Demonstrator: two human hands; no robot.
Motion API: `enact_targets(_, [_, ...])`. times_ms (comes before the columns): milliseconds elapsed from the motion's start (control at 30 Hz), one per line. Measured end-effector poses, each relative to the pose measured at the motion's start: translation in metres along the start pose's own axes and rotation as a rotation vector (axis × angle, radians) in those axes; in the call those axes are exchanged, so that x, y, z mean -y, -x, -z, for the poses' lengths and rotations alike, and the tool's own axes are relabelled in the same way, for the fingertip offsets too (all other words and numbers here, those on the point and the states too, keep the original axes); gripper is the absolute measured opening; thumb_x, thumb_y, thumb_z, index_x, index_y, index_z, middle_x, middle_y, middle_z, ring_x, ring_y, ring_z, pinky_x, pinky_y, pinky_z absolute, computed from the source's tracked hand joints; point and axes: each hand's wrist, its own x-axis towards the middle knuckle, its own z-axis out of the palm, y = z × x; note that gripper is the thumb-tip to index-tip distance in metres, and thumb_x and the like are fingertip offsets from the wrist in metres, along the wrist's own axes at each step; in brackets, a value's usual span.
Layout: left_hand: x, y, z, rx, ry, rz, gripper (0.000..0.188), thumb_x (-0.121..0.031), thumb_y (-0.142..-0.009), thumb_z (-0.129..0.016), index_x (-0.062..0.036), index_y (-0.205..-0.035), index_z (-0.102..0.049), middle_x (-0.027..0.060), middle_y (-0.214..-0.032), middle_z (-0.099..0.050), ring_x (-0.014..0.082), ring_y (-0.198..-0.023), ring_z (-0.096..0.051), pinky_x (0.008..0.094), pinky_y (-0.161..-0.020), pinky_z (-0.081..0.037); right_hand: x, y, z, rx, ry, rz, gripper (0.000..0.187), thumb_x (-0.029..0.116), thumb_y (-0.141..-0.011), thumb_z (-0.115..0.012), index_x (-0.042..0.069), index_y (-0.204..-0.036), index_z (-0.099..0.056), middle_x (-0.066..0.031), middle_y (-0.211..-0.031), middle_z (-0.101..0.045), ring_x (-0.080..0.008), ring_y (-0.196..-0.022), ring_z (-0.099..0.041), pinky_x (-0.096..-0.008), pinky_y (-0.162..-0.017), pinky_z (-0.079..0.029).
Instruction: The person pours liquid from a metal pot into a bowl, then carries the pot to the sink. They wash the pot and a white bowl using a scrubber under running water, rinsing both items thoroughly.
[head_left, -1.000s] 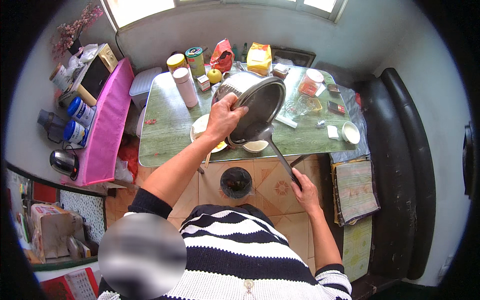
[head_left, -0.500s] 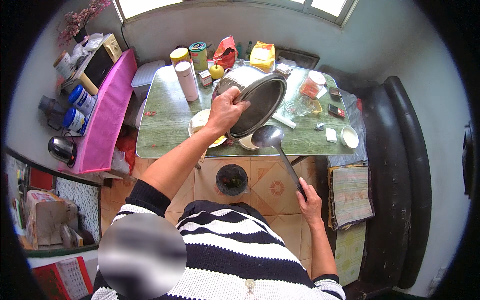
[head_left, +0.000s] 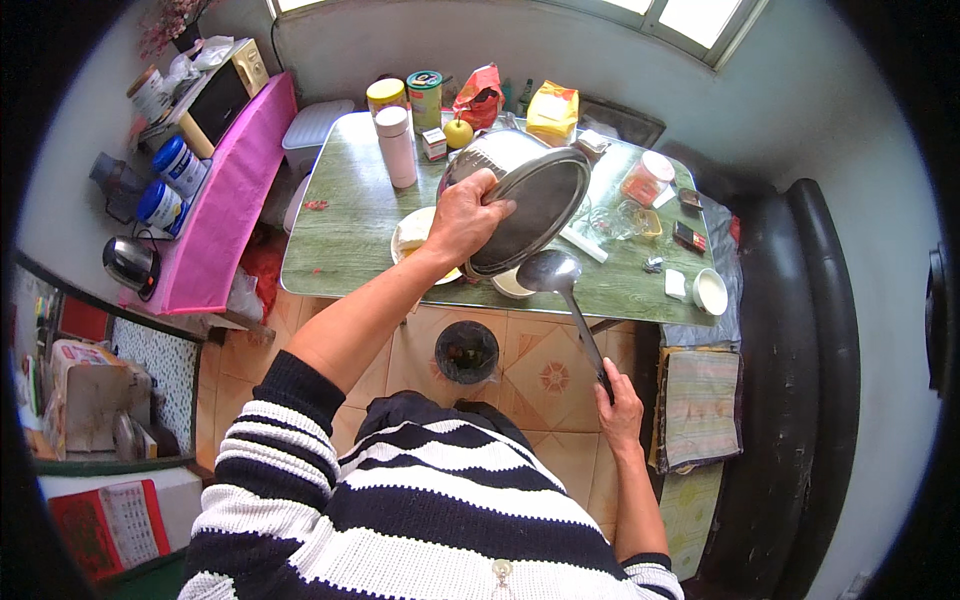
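Note:
My left hand (head_left: 468, 215) is closed on the rim area of a silver pot (head_left: 513, 152), tilted over the table's near side. Its dark round face and grey rim are turned to the right; what is inside cannot be made out. A metal ladle (head_left: 550, 270) with a dark handle is gripped in my right hand (head_left: 620, 405). The ladle's bowl hangs just below the pot's rim, at the table's near edge. Partly hidden beneath them is a pale bowl (head_left: 511, 285). Behind my left wrist, a white plate (head_left: 400, 245) carries pale and yellow food.
On the green table (head_left: 340, 250) stand a pink flask (head_left: 396, 148), a yellow apple (head_left: 458, 133), cans and bags. To the right are a red-and-clear jar (head_left: 648, 178) and a white bowl (head_left: 710, 292). A bin (head_left: 467, 352) sits below; a dark sofa (head_left: 780, 400) lines the right.
The view has shifted, so the table and its things appear farther right. Both hands keep their grips; pot and ladle stay close together with little other movement.

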Motion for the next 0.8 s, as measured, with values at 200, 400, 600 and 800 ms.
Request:
enact_targets(200, [0.007,-0.005,0.008,-0.06,0.101,-0.001,0.021,-0.015,-0.072,-0.067,0.0001,-0.076,-0.053,0.0084,-0.062,-0.053,0.0132,-0.059,-0.048,0.0292,-0.058,-0.041,-0.002,-0.009,-0.007,-0.061,-0.347,-0.045,0.042,0.006,-0.083,-0.057,0.005,-0.123,-0.046,-0.0063,-0.074,-0.055,-0.0151,-0.059,-0.053,-0.0274,-0.052,-0.043])
enact_targets(400, [0.022,0.005,0.066,-0.226,0.567,0.181,0.014,-0.007,-0.077,-0.064,-0.0032,-0.08,-0.051,0.0007,-0.074,-0.053,0.0085,-0.064,-0.048,0.0248,-0.059,-0.042,0.114,-0.062,0.012,0.272,-1.46,-0.484,0.036,0.018,-0.092,-0.043,0.007,-0.126,-0.039,-0.0018,-0.065,-0.045,-0.0057,-0.039,-0.037,-0.0195,-0.034,-0.032])
enact_targets(600, [0.049,0.078,0.191,-0.413,1.15,0.316,0.017,-0.009,-0.08,-0.061,-0.0068,-0.084,-0.045,0.0024,-0.079,-0.055,0.0111,-0.067,-0.055,0.0255,-0.058,-0.048,0.247,-0.091,-0.022,0.751,-1.848,-0.515,0.038,0.021,-0.095,-0.033,0.006,-0.131,-0.03,-0.003,-0.066,-0.041,-0.006,-0.039,-0.037,-0.0207,-0.033,-0.033])
enact_targets(800, [0.104,0.232,0.367,-0.761,1.126,0.241,0.02,-0.008,-0.08,-0.06,-0.0085,-0.097,-0.049,0.0007,-0.087,-0.056,0.0118,-0.079,-0.054,0.0274,-0.069,-0.046,0.414,-0.062,-0.124,1.26,-1.81,-0.63,0.039,0.022,-0.095,-0.033,0.007,-0.131,-0.028,-0.0038,-0.067,-0.041,-0.0059,-0.039,-0.036,-0.021,-0.033,-0.033])
